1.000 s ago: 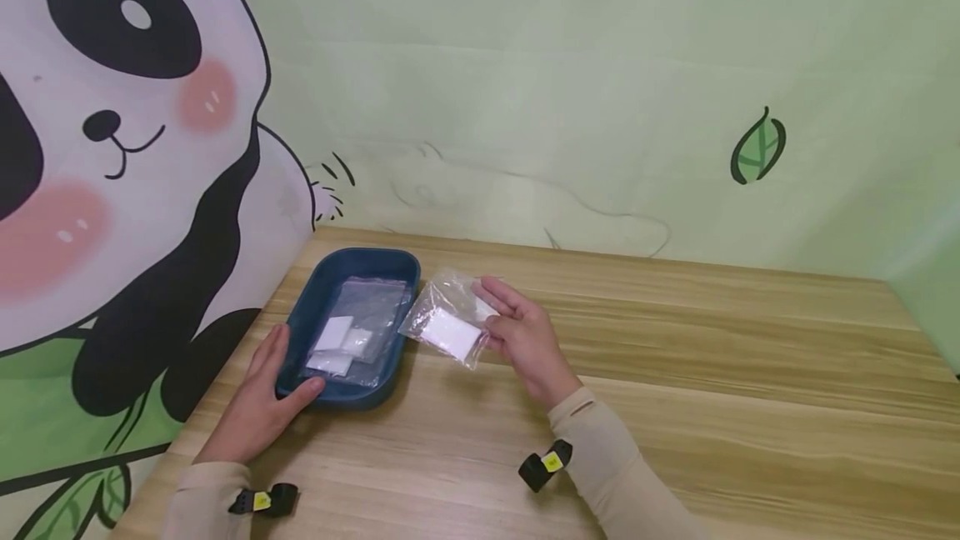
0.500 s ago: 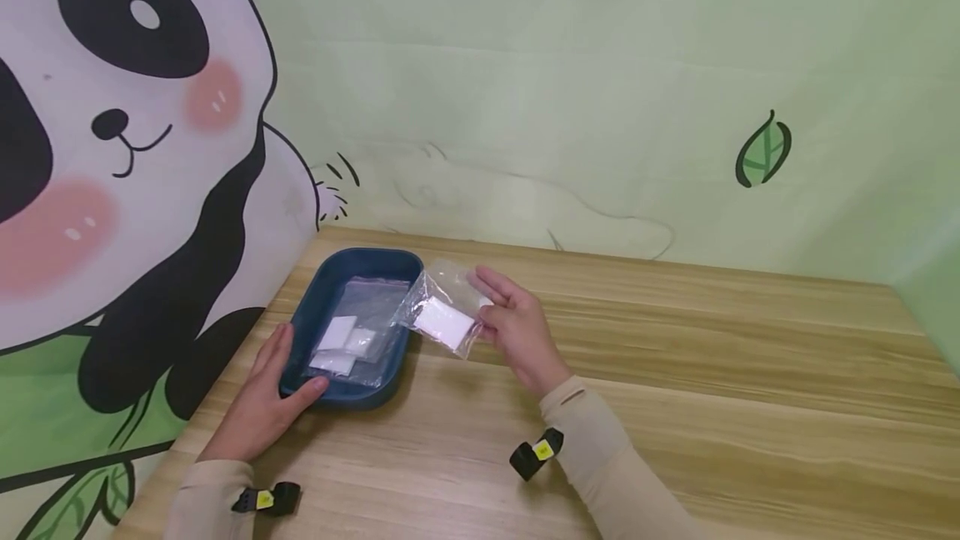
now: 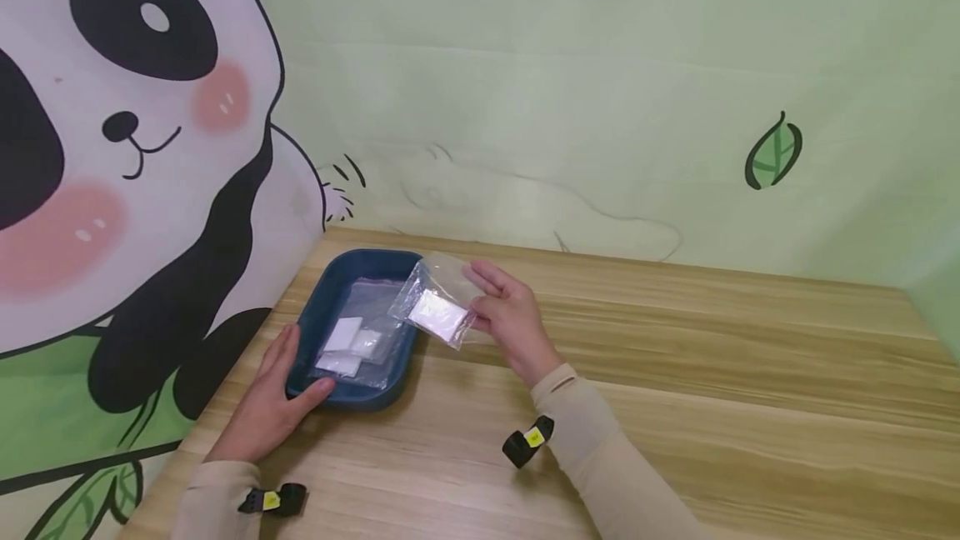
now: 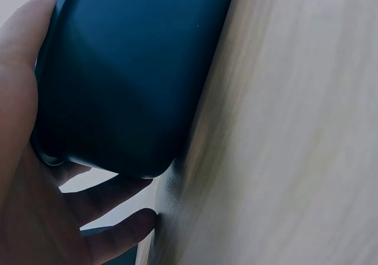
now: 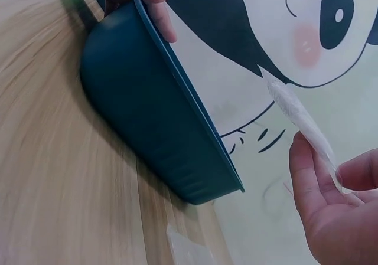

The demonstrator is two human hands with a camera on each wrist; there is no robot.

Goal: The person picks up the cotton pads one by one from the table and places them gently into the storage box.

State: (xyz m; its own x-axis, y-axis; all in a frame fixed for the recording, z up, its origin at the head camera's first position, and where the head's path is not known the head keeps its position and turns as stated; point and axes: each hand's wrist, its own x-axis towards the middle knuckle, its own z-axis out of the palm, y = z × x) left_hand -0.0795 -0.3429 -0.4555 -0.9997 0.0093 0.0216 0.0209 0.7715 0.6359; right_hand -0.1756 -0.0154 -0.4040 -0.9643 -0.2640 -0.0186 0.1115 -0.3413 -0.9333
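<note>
A dark blue plastic tray stands on the table at the left. Inside it lie several clear zip bags with white pieces in them. My left hand grips the tray's near left corner, thumb over the rim and fingers along the outside wall. Between thumb and fingers, my right hand pinches another clear bag holding a white rectangular piece. This bag is above the table, its left edge over the tray's right rim. The right wrist view shows the bag edge-on, above the tray's rim.
The wood-grain table stretches to the right. Behind it rises a pale green wall with a panda picture at the left. A translucent plastic piece lies low in the right wrist view, beside the tray.
My right hand has moved left and slightly away from me, bringing the bag over the tray's right rim. My left hand has stayed on the tray.
</note>
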